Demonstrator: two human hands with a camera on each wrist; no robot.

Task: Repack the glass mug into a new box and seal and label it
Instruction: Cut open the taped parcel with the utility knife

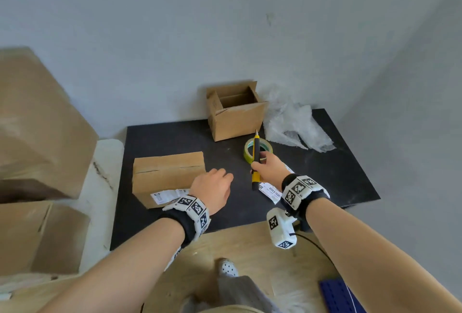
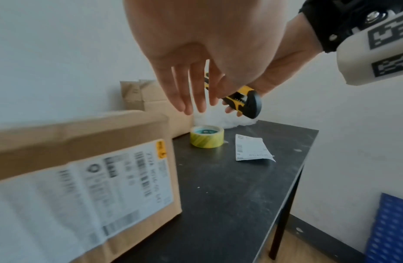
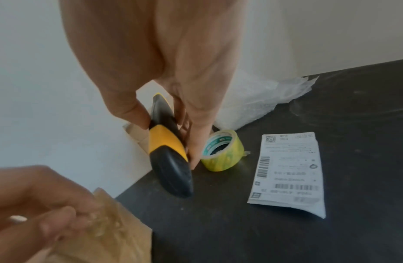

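Observation:
A sealed cardboard box [image 1: 168,175] with a shipping label [image 2: 119,185] on its side sits at the table's front left. My left hand [image 1: 215,182] hovers just right of it with relaxed fingers [image 2: 185,99], holding nothing. My right hand [image 1: 270,165] grips a yellow and black utility knife [image 1: 255,160] above the table; its rear end [image 3: 171,169] points back at me. An open empty cardboard box [image 1: 236,111] stands at the back by the wall. A yellow-green tape roll [image 1: 265,147] lies behind the knife. A loose white label [image 3: 288,170] lies under my right wrist. No mug is visible.
Crumpled bubble wrap [image 1: 295,125] lies at the back right of the black table [image 1: 325,175]. Large cardboard boxes [image 1: 37,137] are stacked on the left. A blue perforated panel [image 1: 340,295] lies on the wooden floor at the right.

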